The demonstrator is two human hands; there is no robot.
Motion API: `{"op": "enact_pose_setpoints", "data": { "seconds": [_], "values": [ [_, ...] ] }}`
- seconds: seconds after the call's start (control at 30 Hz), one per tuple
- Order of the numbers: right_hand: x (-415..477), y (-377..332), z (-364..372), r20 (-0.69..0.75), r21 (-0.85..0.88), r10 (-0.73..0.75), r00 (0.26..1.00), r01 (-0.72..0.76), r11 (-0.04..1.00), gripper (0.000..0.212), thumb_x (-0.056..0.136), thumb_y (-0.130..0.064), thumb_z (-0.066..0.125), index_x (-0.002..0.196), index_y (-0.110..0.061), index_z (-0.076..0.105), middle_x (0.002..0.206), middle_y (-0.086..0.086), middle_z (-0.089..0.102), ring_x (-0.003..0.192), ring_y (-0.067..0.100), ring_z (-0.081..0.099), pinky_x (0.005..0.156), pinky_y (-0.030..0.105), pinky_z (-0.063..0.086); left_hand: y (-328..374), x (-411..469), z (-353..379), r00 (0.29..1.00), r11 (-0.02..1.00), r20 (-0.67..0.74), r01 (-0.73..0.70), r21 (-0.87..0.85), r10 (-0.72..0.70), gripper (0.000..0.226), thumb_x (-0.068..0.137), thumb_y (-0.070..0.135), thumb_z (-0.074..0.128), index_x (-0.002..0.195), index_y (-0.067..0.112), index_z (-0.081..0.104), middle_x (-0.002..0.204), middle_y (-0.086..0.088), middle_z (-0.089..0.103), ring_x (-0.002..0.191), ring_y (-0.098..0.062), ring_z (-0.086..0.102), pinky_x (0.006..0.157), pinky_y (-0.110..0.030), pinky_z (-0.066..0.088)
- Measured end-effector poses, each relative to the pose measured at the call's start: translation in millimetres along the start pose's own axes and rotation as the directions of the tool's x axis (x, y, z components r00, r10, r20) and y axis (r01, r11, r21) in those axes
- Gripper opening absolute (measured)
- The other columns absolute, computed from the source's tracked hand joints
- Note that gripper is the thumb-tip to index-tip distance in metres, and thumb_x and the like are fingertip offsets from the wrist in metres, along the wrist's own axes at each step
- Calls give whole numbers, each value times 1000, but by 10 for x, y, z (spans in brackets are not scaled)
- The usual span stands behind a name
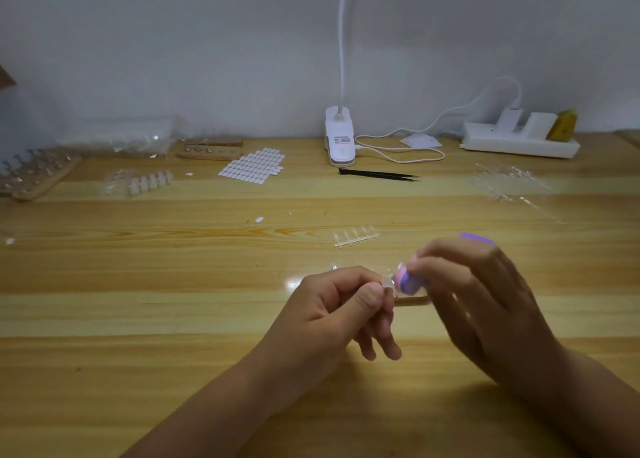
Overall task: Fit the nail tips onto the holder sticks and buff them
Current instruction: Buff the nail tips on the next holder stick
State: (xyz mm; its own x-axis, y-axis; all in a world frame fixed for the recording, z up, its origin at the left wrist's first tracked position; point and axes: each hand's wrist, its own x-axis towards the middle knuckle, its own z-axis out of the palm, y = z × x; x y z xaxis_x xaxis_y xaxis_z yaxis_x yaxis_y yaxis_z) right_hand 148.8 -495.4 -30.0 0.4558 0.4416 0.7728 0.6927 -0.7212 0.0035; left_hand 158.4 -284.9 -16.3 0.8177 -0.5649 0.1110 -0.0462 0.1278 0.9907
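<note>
Right hand point(485, 301) hides most of the purple buffer point(406, 282); nail tip point(386, 282) blurred.

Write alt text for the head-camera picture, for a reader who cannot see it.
Over a wooden table, the left hand pinches a clear nail tip while the right hand holds a purple buffer against it. Tweezers, a sticker sheet and a clip lamp lie behind.

I'm at a home nail-craft corner: a wooden desk point(138, 319) against a bare wall, with a clip lamp point(340, 138), power strip point(519, 142), tweezers point(379, 175), sticker sheet point(252, 168) and nail-tip racks point(34, 175).
</note>
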Motion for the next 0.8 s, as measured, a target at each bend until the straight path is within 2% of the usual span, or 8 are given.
{"op": "enact_pose_setpoints", "data": {
  "seconds": [0.13, 0.27, 0.37, 0.43, 0.5, 0.6, 0.73, 0.8],
  "values": [
    [-33, -107, 31, -36, 129, 63, 997, -58, 990, 28, 100, -8, 52, 127, -12, 50, 122, 6, 51, 112, 17, 56, 99, 26, 46, -10, 3, 13, 1000, 1000, -5, 4, 23, -4, 23, 99, 15, 47, 85, 6, 62, 66, -4, 58, 62, -21, 68, 54, -26, 48],
    [-46, -99, 52, 34, 45, -28, 999, 26, 999, 37, 91, 0, 60, 125, -13, 52, 122, 6, 52, 110, 18, 56, 97, 28, 46, -21, 1, 1, 1000, 997, -7, -1, 75, 2, 23, 102, 11, 47, 89, 3, 64, 67, -5, 58, 64, -20, 68, 54, -26, 49],
    [-19, 28, 53, -10, 76, 141, 990, -140, 987, 31, 95, -4, 55, 124, -13, 51, 118, 9, 57, 107, 18, 56, 91, 36, 49, -27, 5, -11, 1000, 998, -28, -7, 62, 9, 22, 97, 18, 47, 82, 10, 61, 64, -2, 57, 64, -22, 68, 54, -25, 48],
    [-25, -20, 73, -39, 162, 196, 980, -187, 969, 28, 98, -10, 51, 126, -13, 50, 119, 7, 55, 110, 15, 55, 94, 33, 49, -51, 10, 12, 999, 998, -32, -11, 65, 14, 22, 97, 19, 47, 82, 11, 62, 64, 0, 58, 64, -22, 68, 54, -25, 48],
    [-52, -110, 102, -27, 195, 117, 993, -110, 975, 25, 102, -11, 50, 127, -13, 51, 122, 5, 52, 112, 14, 55, 97, 27, 47, -74, 7, 21, 999, 997, -37, -9, 75, 12, 22, 98, 19, 48, 86, 12, 64, 64, 1, 59, 64, -21, 68, 54, -25, 49],
    [-53, -107, 99, 40, 94, -6, 999, 2, 996, 30, 98, -5, 55, 126, -12, 51, 123, 5, 52, 109, 18, 57, 93, 29, 47, -82, 4, -2, 999, 995, -37, -5, 96, 9, 23, 100, 17, 48, 90, 6, 65, 66, 1, 58, 64, -19, 68, 54, -25, 50],
    [-16, -29, 72, -25, 123, 144, 989, -140, 983, 31, 96, -6, 54, 126, -13, 50, 120, 3, 54, 107, 19, 57, 87, 40, 51, -72, 6, -13, 998, 996, -54, -13, 89, 18, 23, 98, 18, 47, 82, 13, 62, 63, 3, 57, 64, -20, 68, 54, -26, 49],
    [-17, -123, 71, -43, 188, 131, 990, -120, 975, 29, 98, -9, 53, 126, -13, 50, 121, 4, 53, 108, 19, 57, 90, 37, 51, -76, 5, -9, 999, 995, -49, -8, 98, 13, 23, 101, 16, 48, 85, 8, 63, 64, 2, 59, 63, -20, 68, 54, -25, 49]
  ]
}}
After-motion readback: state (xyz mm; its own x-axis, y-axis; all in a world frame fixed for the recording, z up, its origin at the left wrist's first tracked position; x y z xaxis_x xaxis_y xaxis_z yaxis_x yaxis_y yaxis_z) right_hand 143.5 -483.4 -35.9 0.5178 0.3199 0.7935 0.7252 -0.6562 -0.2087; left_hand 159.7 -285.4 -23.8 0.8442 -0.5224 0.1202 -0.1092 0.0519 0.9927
